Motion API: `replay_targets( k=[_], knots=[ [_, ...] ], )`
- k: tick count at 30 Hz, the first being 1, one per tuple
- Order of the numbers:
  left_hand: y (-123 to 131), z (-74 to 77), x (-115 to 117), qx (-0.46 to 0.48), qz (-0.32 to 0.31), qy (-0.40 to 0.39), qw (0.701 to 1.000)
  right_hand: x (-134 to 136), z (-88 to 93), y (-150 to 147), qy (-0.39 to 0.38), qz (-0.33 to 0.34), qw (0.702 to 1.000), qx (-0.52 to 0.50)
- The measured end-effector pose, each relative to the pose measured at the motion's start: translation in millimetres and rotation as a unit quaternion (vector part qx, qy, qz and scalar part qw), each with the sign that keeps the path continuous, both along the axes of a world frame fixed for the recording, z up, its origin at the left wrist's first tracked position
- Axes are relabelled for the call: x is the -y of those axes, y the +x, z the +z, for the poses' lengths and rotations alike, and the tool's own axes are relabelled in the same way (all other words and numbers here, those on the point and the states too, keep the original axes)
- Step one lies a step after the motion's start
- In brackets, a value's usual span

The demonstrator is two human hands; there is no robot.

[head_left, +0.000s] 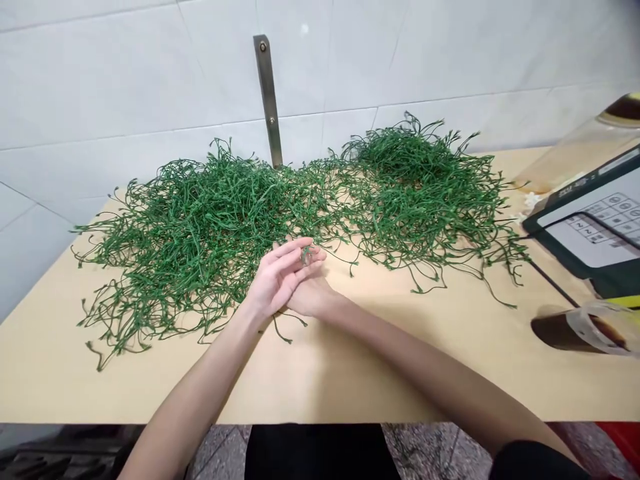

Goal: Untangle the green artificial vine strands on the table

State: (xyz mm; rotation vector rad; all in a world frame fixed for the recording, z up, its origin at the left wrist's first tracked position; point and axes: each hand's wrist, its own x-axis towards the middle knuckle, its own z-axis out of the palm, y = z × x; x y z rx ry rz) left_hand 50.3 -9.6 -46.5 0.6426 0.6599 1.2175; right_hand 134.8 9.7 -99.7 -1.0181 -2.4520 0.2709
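My left hand point(280, 277) is at the middle of the table, palm turned partly up and fingers stretched out. Against it and partly beneath it lies my right hand point(311, 293), its fingers extended and mostly covered by the left. A small green piece point(305, 253) shows by the fingertips; I cannot make out whether it is held. Just beyond the hands spreads a tangled heap of thin green stems point(215, 207) with small forked tips. A second heap of green stems point(410, 180) lies to the right, joined to the first by a thinner scatter. A few loose stems show under my wrists.
The pale wooden table point(380, 380) meets a white tiled wall point(150, 73). A metal bracket point(269, 100) is fixed upright to the wall. At right are a clear plastic cup with dark drink point(570, 330), a dark labelled package point(575, 247) and a black cord point(553, 283).
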Motion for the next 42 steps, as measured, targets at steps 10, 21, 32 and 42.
replay_targets(
  k=[10, 21, 32, 42],
  knots=[
    [0, -1.6, 0, 0.024, 0.011, -0.016, 1.000, 35, 19.0, 62, 0.204, 0.029, 0.977, -0.052],
    [5, -7.9, 1, -0.050, 0.010, -0.048, 0.998, 10, 11.7, 96, 0.037, -0.079, 0.889, -0.450],
    [7, -9.4, 3, -0.176, -0.010, -0.003, 0.984, -1, 25.2, 99, -0.467, -0.049, 0.718, -0.514],
    [7, -10.1, 10, -0.344, -0.008, 0.143, 0.928, 8, 29.5, 94, -0.521, -0.015, 0.760, -0.389]
  ],
)
